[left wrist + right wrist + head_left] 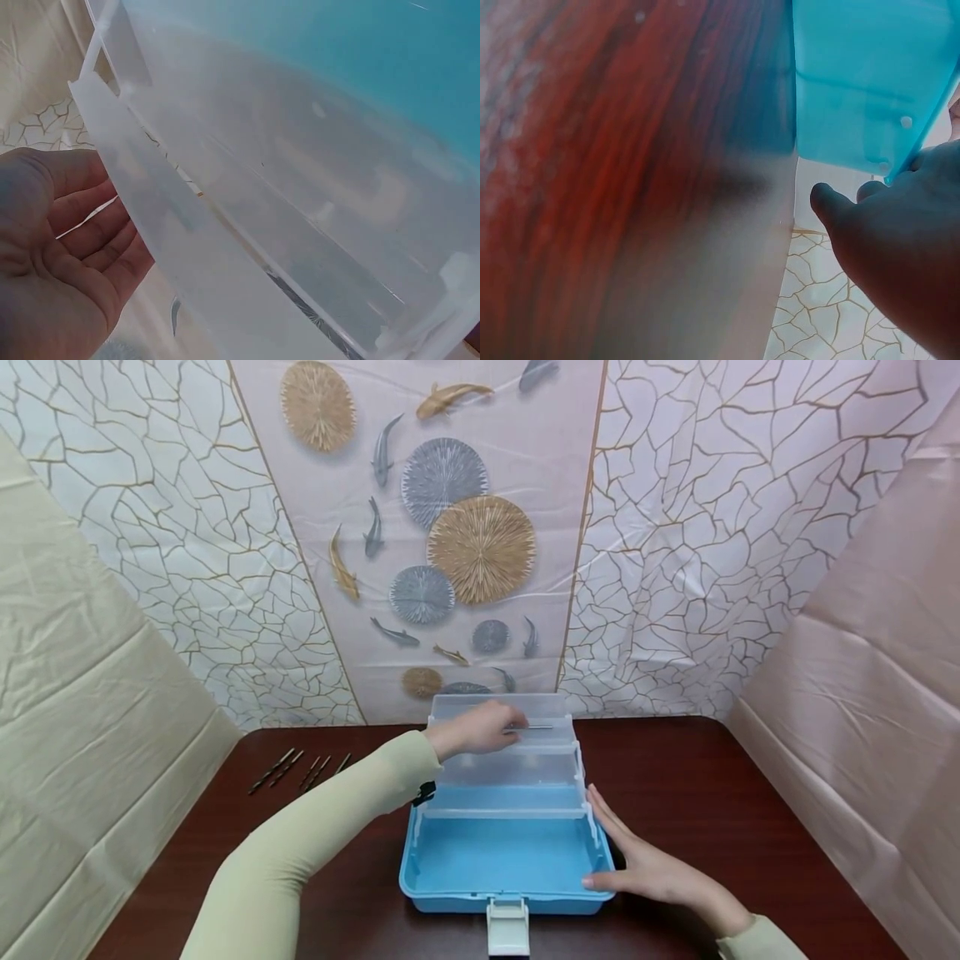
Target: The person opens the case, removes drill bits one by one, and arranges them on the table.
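Observation:
A blue toolbox stands with its tiered clear trays folded up and back. My left hand reaches over the upper trays. Its fingertips pinch a thin drill bit that points right. In the left wrist view, the translucent tray wall hides the fingertips and the bit. At the box's right side, my right hand rests with fingers straight and spread along the rim, the thumb at the front corner. The right wrist view has this hand close to the blue side wall.
Several dark drill bits lie in a row on the dark wood table, left of the box. A white latch hangs from the box's front. Patterned cloth rises behind the table, and plain cloth flanks both sides.

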The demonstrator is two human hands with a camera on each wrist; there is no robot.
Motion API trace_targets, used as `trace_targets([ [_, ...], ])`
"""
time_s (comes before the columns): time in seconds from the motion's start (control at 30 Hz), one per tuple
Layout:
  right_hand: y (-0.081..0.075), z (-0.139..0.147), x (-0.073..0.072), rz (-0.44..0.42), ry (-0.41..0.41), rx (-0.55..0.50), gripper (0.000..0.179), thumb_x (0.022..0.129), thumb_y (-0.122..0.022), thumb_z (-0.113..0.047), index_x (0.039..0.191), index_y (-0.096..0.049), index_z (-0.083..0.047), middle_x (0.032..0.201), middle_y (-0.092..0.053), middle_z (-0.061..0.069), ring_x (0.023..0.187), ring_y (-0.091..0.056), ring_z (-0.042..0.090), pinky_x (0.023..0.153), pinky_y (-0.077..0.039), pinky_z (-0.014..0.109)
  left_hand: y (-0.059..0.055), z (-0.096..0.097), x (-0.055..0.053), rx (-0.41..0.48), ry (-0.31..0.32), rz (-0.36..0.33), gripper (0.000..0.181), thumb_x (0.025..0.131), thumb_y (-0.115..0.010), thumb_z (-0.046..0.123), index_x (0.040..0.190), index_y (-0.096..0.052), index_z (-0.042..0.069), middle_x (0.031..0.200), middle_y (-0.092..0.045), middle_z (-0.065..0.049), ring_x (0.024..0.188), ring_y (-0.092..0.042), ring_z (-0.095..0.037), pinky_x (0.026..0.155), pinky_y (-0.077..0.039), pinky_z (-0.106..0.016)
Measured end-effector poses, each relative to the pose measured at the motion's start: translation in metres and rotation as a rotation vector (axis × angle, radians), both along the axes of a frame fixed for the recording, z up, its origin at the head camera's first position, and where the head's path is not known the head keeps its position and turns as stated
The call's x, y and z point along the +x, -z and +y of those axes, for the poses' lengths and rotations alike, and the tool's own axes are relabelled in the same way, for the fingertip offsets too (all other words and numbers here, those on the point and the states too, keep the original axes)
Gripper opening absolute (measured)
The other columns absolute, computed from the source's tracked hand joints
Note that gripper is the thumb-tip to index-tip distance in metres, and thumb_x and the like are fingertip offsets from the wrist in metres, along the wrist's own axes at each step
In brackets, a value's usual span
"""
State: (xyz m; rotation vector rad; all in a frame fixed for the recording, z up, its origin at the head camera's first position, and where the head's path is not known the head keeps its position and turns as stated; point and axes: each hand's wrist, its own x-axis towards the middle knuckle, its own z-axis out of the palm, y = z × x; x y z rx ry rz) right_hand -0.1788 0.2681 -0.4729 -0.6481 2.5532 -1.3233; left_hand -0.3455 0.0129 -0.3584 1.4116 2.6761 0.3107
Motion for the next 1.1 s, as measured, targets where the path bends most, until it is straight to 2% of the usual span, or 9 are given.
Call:
trace_targets([
  [0.33, -0.001, -0.002, -0.002, -0.007, 0.0, 0.006, 0.105, 0.08, -0.073, -0.031, 0.15, 0.004, -0.021, 0.153, 0.014, -0.005, 0.136, 0.007, 0.029, 0.1, -0.009, 0.065, -0.011, 0.002, -0.003, 0.004, -0.06, 0.008, 0.023, 0.091, -0.055, 0.004, 0.11, -0.067, 0.003, 0.107, -0.065, -0.008, 0.1, -0.06, -0.018, 0.084, -0.046, -0.026],
  [0.4, 0.0, -0.002, -0.002, -0.014, -0.005, 0.002, 0.104, 0.081, -0.072, -0.031, 0.15, 0.005, -0.021, 0.153, 0.014, -0.005, 0.136, 0.007, 0.029, 0.099, -0.009, 0.066, -0.01, 0.002, -0.004, 0.0, -0.068, 0.009, 0.022, 0.09, -0.053, 0.002, 0.104, -0.07, 0.004, 0.095, -0.066, -0.005, 0.086, -0.061, -0.014, 0.077, -0.046, -0.024],
  [0.53, 0.0, -0.002, -0.001, -0.017, -0.012, -0.001, 0.104, 0.081, -0.072, -0.03, 0.15, 0.005, -0.021, 0.152, 0.015, -0.004, 0.137, 0.008, 0.03, 0.099, -0.01, 0.066, -0.01, 0.004, -0.002, -0.007, -0.06, 0.028, 0.023, 0.088, -0.05, -0.003, 0.074, -0.064, 0.008, 0.059, -0.041, 0.002, 0.054, -0.032, -0.011, 0.057, -0.03, -0.024],
  [0.6, 0.0, -0.002, -0.001, -0.007, -0.009, 0.001, 0.104, 0.081, -0.072, -0.03, 0.15, 0.005, -0.019, 0.153, 0.014, -0.004, 0.137, 0.008, 0.03, 0.099, -0.01, 0.066, -0.01, 0.005, -0.001, -0.001, -0.055, 0.035, 0.028, 0.086, -0.048, -0.006, 0.063, -0.049, 0.01, 0.055, -0.024, 0.001, 0.053, -0.019, -0.013, 0.055, -0.022, -0.027],
  [0.73, -0.001, -0.002, 0.0, 0.009, -0.004, 0.005, 0.104, 0.08, -0.073, -0.031, 0.15, 0.004, -0.018, 0.153, 0.013, -0.003, 0.137, 0.007, 0.031, 0.099, -0.01, 0.065, -0.01, 0.005, 0.0, 0.014, -0.06, 0.057, 0.035, 0.083, -0.046, -0.01, 0.059, -0.036, 0.014, 0.055, -0.016, 0.003, 0.051, -0.014, -0.012, 0.052, -0.019, -0.026],
  [0.83, -0.002, -0.002, 0.0, 0.011, -0.005, 0.006, 0.104, 0.08, -0.073, -0.031, 0.15, 0.003, -0.018, 0.153, 0.013, -0.003, 0.137, 0.006, 0.031, 0.099, -0.01, 0.065, -0.009, 0.005, 0.0, 0.014, -0.067, 0.061, 0.032, 0.083, -0.046, -0.01, 0.06, -0.045, 0.012, 0.055, -0.02, 0.002, 0.051, -0.016, -0.012, 0.051, -0.02, -0.025],
  [0.93, -0.002, -0.002, 0.0, 0.011, -0.004, 0.005, 0.104, 0.08, -0.073, -0.031, 0.15, 0.003, -0.018, 0.153, 0.013, -0.004, 0.137, 0.006, 0.031, 0.099, -0.01, 0.065, -0.007, 0.003, 0.0, 0.024, -0.084, 0.054, 0.029, 0.082, -0.047, -0.011, 0.066, -0.062, 0.009, 0.054, -0.036, 0.002, 0.051, -0.025, -0.012, 0.052, -0.027, -0.025],
  [1.03, -0.001, -0.002, 0.001, 0.008, -0.005, 0.003, 0.104, 0.08, -0.073, -0.031, 0.15, 0.004, -0.018, 0.153, 0.013, -0.004, 0.137, 0.006, 0.031, 0.099, -0.01, 0.065, -0.005, 0.001, -0.001, 0.035, -0.106, 0.056, 0.03, 0.082, -0.049, -0.01, 0.083, -0.073, 0.009, 0.071, -0.061, 0.0, 0.06, -0.047, -0.009, 0.061, -0.042, -0.023],
  [1.1, 0.0, -0.001, 0.0, 0.009, -0.003, 0.003, 0.104, 0.08, -0.073, -0.031, 0.15, 0.004, -0.019, 0.153, 0.013, -0.003, 0.137, 0.007, 0.031, 0.099, -0.01, 0.066, -0.004, 0.0, -0.002, 0.033, -0.111, 0.058, 0.032, 0.083, -0.05, -0.01, 0.092, -0.074, 0.009, 0.087, -0.068, -0.003, 0.076, -0.059, -0.011, 0.073, -0.047, -0.025],
])
